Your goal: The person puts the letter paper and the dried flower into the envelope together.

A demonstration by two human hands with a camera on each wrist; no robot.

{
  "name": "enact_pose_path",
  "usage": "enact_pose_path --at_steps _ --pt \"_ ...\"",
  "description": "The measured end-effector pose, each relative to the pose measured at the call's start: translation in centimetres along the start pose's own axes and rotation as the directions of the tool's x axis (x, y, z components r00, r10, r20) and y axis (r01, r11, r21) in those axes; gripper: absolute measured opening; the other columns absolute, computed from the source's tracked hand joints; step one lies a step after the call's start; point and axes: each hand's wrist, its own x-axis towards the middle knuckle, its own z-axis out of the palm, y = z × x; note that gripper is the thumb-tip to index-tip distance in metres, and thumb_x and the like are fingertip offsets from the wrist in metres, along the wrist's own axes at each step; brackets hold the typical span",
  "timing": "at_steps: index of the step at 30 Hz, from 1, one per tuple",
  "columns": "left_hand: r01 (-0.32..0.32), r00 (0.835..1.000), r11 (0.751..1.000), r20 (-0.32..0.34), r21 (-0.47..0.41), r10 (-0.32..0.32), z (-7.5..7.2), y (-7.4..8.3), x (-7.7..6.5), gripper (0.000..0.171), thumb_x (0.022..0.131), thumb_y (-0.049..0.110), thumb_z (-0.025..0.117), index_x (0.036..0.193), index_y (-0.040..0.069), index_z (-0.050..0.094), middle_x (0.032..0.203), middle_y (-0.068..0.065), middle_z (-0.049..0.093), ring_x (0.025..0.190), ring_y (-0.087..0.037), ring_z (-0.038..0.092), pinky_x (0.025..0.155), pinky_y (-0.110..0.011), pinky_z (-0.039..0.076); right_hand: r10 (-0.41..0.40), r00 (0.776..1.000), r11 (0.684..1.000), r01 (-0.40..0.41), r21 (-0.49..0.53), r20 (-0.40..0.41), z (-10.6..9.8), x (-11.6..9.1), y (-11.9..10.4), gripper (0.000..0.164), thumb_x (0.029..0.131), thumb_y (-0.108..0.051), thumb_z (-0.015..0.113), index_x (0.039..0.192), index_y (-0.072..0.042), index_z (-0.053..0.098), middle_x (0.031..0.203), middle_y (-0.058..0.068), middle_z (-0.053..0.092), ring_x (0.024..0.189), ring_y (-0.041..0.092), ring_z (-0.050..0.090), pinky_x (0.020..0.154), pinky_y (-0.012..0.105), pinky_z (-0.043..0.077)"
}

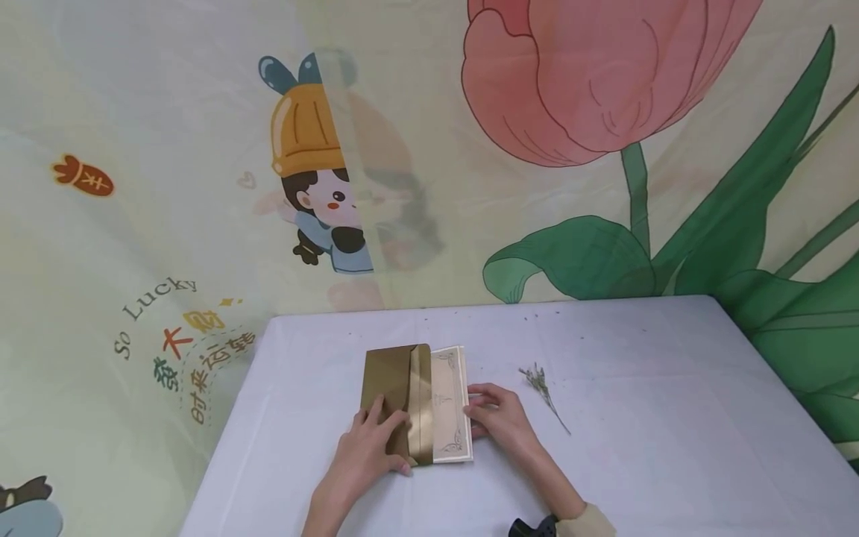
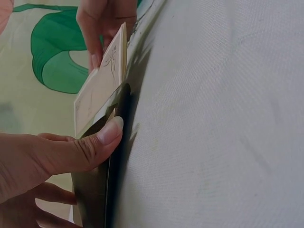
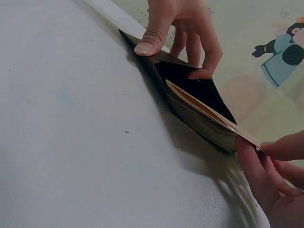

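Note:
A dark gold envelope lies on the table, its opening toward the right. Partly inside it is a cream folded card with printed corner ornaments, its right part sticking out. My left hand holds the envelope, fingers spread over its face; the thumb presses at the near edge in the left wrist view. With my right hand I pinch the card's outer edge between thumb and fingers. The right wrist view shows the envelope's mouth gaping around the card. The card's inner end is hidden.
A small dried flower sprig lies right of my right hand. Tiny dark crumbs are scattered near the back of the white-covered table. Behind it hangs a printed backdrop. A black device sits by the right sleeve.

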Motion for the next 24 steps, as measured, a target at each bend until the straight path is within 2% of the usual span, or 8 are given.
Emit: enact_pose_path --at_steps 6,13,24 --pt "-0.001 1.0 1.0 -0.004 0.008 0.001 0.0 -0.1 0.0 0.072 0.062 0.041 0.094 0.125 0.026 0.063 0.155 -0.032 0.041 0.129 -0.061 0.047 0.075 -0.07 0.052 0.004 1.0 1.0 -0.004 -0.002 0.016 0.6 0.5 0.1 0.043 0.089 0.0 0.071 0.13 0.007 0.062 0.103 0.02 0.069 0.072 0.021 0.072 0.065 0.038 0.063" --pt "-0.008 1.0 1.0 -0.01 0.01 0.009 0.1 -0.1 -0.2 0.072 0.061 0.041 0.094 0.125 0.025 0.063 0.154 -0.033 0.041 0.128 -0.061 0.048 0.074 -0.069 0.052 0.001 0.999 1.0 -0.002 0.029 0.044 1.2 1.0 0.3 0.043 0.088 0.003 0.07 0.13 0.009 0.06 0.103 0.022 0.068 0.069 0.022 0.072 0.065 0.039 0.063" --pt "-0.002 1.0 1.0 -0.011 0.01 0.002 0.1 -0.1 -0.1 0.071 0.064 0.042 0.093 0.126 0.026 0.063 0.155 -0.032 0.041 0.129 -0.063 0.047 0.076 -0.071 0.051 -0.005 0.999 1.0 0.004 0.013 0.054 2.3 1.4 0.0 0.044 0.086 0.005 0.072 0.129 0.009 0.061 0.099 0.021 0.068 0.065 0.021 0.07 0.063 0.041 0.062"
